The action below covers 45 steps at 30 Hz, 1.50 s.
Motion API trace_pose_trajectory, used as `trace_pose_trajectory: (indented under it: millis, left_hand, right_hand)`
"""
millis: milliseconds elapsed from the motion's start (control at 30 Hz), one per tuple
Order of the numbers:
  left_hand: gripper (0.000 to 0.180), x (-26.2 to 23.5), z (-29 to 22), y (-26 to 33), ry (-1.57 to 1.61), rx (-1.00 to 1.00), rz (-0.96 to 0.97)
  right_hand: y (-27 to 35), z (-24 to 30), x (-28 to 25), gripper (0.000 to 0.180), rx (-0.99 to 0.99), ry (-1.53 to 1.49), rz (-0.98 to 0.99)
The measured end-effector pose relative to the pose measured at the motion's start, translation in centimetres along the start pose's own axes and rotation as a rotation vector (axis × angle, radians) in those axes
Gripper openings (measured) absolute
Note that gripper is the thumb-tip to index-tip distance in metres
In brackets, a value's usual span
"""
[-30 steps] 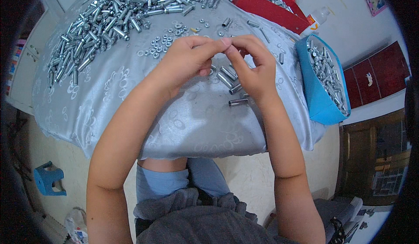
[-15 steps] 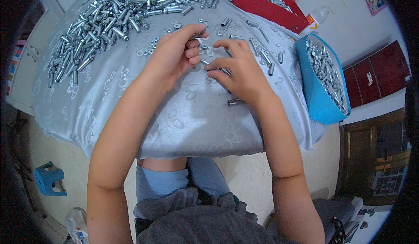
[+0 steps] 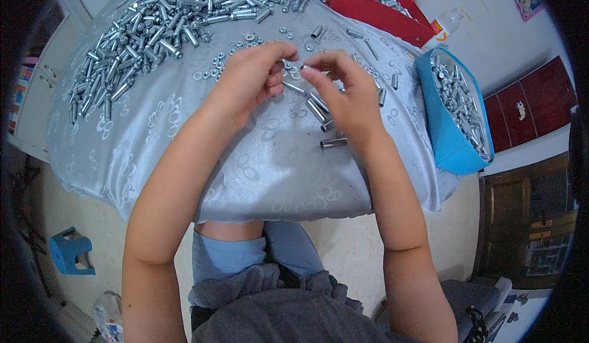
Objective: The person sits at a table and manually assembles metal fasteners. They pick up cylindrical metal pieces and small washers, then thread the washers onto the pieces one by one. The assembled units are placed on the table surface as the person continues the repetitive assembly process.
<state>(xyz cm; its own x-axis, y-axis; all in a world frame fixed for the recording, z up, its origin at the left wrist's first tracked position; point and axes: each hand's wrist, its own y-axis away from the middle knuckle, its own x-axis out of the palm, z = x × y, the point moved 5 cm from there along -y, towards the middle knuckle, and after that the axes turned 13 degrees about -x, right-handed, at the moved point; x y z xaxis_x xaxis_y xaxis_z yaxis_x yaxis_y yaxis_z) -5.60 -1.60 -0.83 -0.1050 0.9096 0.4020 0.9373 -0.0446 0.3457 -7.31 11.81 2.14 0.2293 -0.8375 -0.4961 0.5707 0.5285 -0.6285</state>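
Note:
My left hand [image 3: 253, 78] is closed above the cloth, its fingers curled in and thumb pressed to the forefinger; whatever it grips is hidden. Close on its right, my right hand [image 3: 351, 94] pinches with thumb and forefinger, where a small bright spot shows, too tiny to name. Below the right hand lie loose metal sleeves [image 3: 316, 110] and a thin bolt [image 3: 294, 88]. Another sleeve [image 3: 334, 143] rests nearer me. Hex nuts and washers [image 3: 212, 72] are scattered beyond and left of my left hand.
A large heap of expansion bolts [image 3: 165, 27] covers the table's far left. At the back right stands a red box [image 3: 380, 13] of metal parts. A blue bin [image 3: 440, 131] filled with bolts stands at the right edge, near a white bottle [image 3: 446, 24]. Silvery patterned cloth [image 3: 257, 183] covers the table.
My right hand has risen from the sleeves on the cloth toward my left hand, thumb and forefinger drawn together. The sleeves beneath it now show. My left hand has turned slightly, hiding its metal piece.

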Motion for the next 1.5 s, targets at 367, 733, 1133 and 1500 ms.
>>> trace_pose_trajectory:
  millis: [367,733,1133,1500]
  left_hand:
    - [0.019,1.1,0.3,0.8,-0.002,-0.009,0.137]
    - [0.021,1.6,0.0,1.0,-0.064,0.065,0.227]
    - [0.021,2.1,-0.4,1.5,-0.265,0.204,0.250]
    - [0.019,1.4,-0.4,0.7,-0.471,0.259,0.181]
  right_hand:
    - [-0.2,-0.1,-0.3,0.017,0.192,-0.495,-0.129]
    - [0.1,-1.4,-0.4,0.019,0.286,-0.634,-0.060]
    - [0.5,-1.1,-0.7,0.015,0.326,-0.718,0.053]
    - [0.4,-0.5,-1.5,0.014,0.139,-0.259,0.114]
